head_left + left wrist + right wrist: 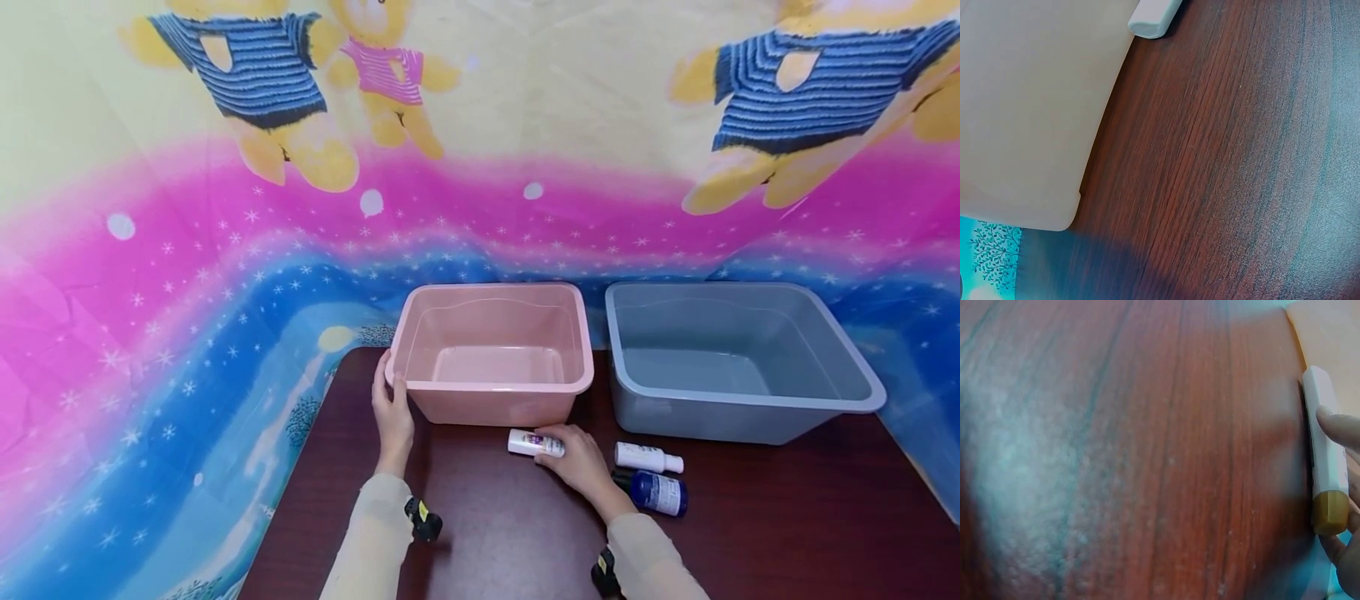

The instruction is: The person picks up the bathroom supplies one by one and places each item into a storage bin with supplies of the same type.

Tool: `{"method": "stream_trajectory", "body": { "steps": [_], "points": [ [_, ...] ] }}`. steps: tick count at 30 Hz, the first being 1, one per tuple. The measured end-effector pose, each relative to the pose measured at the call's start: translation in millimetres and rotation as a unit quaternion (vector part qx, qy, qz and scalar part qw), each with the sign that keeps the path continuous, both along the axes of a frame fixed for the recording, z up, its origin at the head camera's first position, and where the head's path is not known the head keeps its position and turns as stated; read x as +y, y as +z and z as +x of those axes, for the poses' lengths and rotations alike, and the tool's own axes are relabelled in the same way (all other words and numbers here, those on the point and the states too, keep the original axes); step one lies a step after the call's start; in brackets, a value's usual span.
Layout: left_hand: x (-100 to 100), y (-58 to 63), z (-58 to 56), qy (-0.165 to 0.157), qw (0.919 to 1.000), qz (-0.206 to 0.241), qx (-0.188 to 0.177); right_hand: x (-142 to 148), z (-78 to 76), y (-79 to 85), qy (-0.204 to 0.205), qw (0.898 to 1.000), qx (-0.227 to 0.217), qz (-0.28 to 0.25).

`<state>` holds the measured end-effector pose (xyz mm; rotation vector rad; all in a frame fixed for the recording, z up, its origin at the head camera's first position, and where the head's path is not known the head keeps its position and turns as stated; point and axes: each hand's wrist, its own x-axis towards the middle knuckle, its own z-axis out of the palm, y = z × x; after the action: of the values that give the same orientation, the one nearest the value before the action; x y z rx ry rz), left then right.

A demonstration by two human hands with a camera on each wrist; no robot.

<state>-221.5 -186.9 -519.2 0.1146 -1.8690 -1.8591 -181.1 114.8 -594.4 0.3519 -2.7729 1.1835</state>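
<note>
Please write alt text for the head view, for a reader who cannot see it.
A person's right hand holds a white bottle in front of a pink tub, whose left rim the left hand grips. To the right on the brown table are a grey-blue tub, a second white bottle and a dark blue bottle; a teddy-bear backdrop hangs behind.

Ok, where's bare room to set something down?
Bare tabletop: between the sleeves, in front of the pink tub; right of the blue bottle, in front of the gray tub. Crowded: where the right hand holds the gold-capped bottle, with the white bottle and blue one nearby.
</note>
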Motion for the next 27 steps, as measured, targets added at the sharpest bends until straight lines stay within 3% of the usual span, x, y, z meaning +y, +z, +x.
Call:
{"method": "stream_trajectory", "body": {
  "steps": [5,12,27],
  "points": [
    [-0.8,-4.6,-3.7,0.004,1.0,0.009,0.0,-0.2,-0.9,-0.3,0.002,1.0,-0.005,0.007],
    [5.2,22.7,11.2,-0.008,0.9999,-0.005,-0.009,-1.2,-1.5,-0.9,0.001,1.0,0.002,0.001],
    [5.9,23.8,13.2,-0.009,0.9999,-0.001,-0.015,-0.5,-1.1,0.9,0.0,0.999,-0.026,-0.025]
  ]
}}
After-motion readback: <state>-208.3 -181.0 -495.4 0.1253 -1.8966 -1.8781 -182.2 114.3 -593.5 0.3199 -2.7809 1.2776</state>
